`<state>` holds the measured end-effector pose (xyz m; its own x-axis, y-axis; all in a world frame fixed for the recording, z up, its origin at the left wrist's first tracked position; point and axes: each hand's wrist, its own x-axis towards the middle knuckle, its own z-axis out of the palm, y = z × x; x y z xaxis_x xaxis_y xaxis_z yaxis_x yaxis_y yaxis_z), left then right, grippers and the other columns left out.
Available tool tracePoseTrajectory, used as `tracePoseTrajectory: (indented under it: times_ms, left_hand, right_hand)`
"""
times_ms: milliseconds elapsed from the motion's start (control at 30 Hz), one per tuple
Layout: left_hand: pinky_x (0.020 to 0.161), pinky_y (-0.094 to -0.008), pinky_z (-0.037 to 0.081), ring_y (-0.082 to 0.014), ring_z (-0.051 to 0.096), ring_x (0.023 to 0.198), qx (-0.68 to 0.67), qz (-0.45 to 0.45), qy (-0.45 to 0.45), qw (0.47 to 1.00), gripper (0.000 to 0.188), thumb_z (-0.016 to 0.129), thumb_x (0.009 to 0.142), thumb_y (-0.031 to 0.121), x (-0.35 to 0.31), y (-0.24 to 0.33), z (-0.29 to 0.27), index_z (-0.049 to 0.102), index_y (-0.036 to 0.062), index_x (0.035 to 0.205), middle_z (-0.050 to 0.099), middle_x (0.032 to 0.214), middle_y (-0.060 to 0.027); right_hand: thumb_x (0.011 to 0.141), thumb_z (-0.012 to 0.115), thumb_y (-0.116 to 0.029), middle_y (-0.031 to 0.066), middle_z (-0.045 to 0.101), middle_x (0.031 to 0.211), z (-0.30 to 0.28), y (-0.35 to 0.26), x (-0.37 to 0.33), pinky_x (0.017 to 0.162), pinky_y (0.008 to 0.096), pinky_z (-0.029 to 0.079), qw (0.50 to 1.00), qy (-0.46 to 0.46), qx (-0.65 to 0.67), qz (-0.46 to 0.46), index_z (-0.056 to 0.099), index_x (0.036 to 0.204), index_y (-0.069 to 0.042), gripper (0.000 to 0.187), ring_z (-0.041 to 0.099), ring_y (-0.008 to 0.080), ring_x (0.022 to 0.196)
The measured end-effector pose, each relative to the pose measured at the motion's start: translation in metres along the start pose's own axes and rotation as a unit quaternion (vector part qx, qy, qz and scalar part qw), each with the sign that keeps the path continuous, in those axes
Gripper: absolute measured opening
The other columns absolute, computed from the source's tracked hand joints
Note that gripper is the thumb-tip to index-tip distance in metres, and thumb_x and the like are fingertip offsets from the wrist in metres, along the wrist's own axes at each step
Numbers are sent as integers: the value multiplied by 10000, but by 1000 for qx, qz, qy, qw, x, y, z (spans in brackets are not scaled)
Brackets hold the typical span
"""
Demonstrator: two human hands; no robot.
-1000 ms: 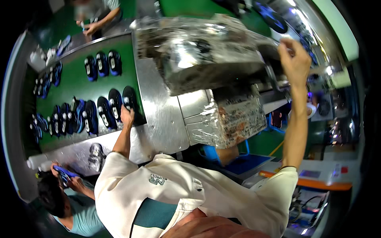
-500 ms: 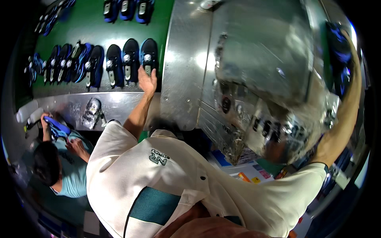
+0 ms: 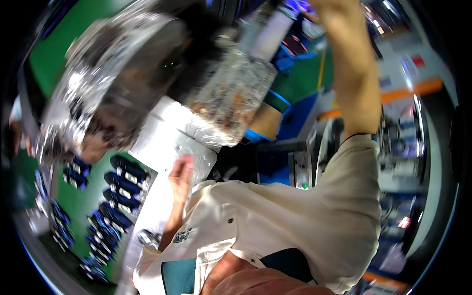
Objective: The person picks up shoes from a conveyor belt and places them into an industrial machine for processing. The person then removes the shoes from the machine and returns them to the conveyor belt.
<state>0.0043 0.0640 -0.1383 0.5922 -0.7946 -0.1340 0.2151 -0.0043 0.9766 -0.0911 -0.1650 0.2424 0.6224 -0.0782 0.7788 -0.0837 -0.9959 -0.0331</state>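
My left hand [image 3: 180,177] is over the silvery metal ledge [image 3: 189,147], its fingers loosely stretched out and nothing seen in them. Left of it, on a green surface, lie rows of black and blue shoes [image 3: 122,189]. My right arm [image 3: 354,73] reaches far forward, and my right hand [image 3: 319,6] is blurred and partly cut off by the upper edge. A bright purple-blue patch [image 3: 297,7] shows beside that hand; whether I hold it is unclear.
A large, shiny machine housing wrapped in clear film [image 3: 110,73] fills the upper left. A stained metal box [image 3: 226,88] adjoins it. Beyond lies a green floor with a yellow line [image 3: 322,69]. Equipment with an orange edge [image 3: 413,88] stands at the right.
My view has swung to the right. My left hand has come off a shoe in the row. My right hand, earlier at a blue-black shoe on the right, now appears at the upper edge.
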Motion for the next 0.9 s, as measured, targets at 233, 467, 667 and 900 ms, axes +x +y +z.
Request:
tracePoseTrajectory:
  times_ms: [233,467,667,900]
  left_hand:
    - [1033,-379,300,-244,423,1205,-249,141,-364,886,912,753,731,347,13,103,207,235,-40,1374,433,1274,-145]
    - [822,-324,485,-192,605,908,-247,-110,-517,812,428,551,871,285,-98,91,366,490,-17,1168,597,1056,-109]
    - [886,-288,434,-155,562,975,-108,-225,-618,746,487,592,847,233,-187,38,448,459,-20,1241,577,1101,-89]
    - [946,-254,356,-128,459,1086,54,-137,-768,623,638,588,878,319,-293,3,520,341,-31,1350,500,1219,-95]
  right_hand:
    - [521,781,-125,190,518,1112,-86,-32,-145,803,386,455,979,64,-178,81,406,1297,-35,867,542,336,927]
    - [720,676,-401,213,590,966,-233,-64,-327,692,398,482,850,124,-330,391,500,1150,-17,602,613,317,809]
    - [724,691,-192,59,563,1123,-254,-132,-525,864,275,420,662,424,136,603,465,1242,-11,593,528,136,983]
    - [641,649,11,66,568,1060,-284,-211,-620,863,289,426,482,708,-19,516,537,1160,-19,533,541,153,949]
